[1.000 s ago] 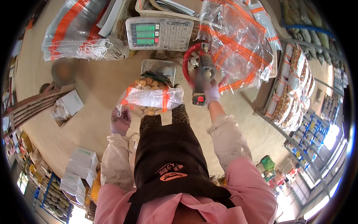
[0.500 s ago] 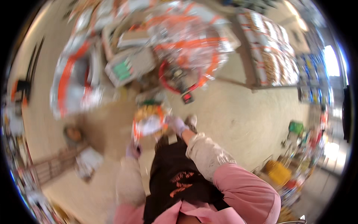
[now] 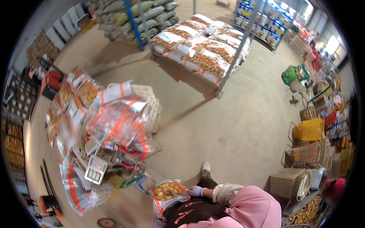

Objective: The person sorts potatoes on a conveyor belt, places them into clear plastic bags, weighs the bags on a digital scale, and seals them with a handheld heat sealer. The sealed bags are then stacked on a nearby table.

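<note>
One orange-striped bag (image 3: 158,205), round yellowish produce (image 3: 168,190) inside, right hand (image 3: 197,191) pinching its edge

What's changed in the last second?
Right hand let go of the power tool and moved to the right edge of the bag. View swung right, putting the scale lower left; left hand now out of sight. Unchanged: bag in front of the apron, produce inside.

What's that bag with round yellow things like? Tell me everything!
The bag looks like shiny, see-through plastic with orange stripes and a whitish lower part. Round yellow-brown things bulge inside. It's tilted, close to the black apron. The right hand is at its right edge; its grip isn't clear.
</note>
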{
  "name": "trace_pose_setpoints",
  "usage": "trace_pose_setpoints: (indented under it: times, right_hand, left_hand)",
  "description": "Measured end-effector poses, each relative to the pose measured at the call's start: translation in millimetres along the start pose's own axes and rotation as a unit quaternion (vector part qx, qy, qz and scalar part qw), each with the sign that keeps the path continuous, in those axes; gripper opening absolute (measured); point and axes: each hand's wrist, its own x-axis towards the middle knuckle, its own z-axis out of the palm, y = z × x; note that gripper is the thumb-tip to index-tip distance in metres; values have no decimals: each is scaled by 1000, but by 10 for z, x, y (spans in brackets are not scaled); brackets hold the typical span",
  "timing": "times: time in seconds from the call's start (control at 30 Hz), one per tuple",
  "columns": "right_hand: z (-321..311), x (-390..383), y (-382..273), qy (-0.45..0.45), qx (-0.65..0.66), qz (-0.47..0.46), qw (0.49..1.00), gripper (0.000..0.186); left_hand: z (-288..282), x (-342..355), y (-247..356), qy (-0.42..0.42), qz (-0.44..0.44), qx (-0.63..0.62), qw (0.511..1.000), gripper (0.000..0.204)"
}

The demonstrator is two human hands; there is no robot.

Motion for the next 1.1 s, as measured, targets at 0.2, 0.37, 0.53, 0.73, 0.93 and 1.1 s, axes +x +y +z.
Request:
trace_pose_setpoints:
  times: [0.2,0.37,0.53,0.73,0.93,1.1]
  right_hand:
    - [-867,-807,859,179,203,68,960,63]
    - [-1940,-1377,1206,360,268,139,883,41]
    - [-2931,-1947,1131,499,458,111,727,33]
    - [-3629,-2144,697,534,448,137,704,22]
    - [-4804,-1750,138,612,239,133,742,17]
    - [-5822,-1359,-493,594,75,121,792,12]
  left_hand:
    - [1828,-123,-379,-101,-47,58,992,24]
    - [3062,8,-557,-153,-43,282,946,20]
    - [4176,101,-463,-257,-14,448,856,19]
    - [5676,303,209,-449,439,722,290,24]
    - [7769,361,831,-538,491,654,205,27]
    - [8780,-59,1700,-440,148,634,618,31]
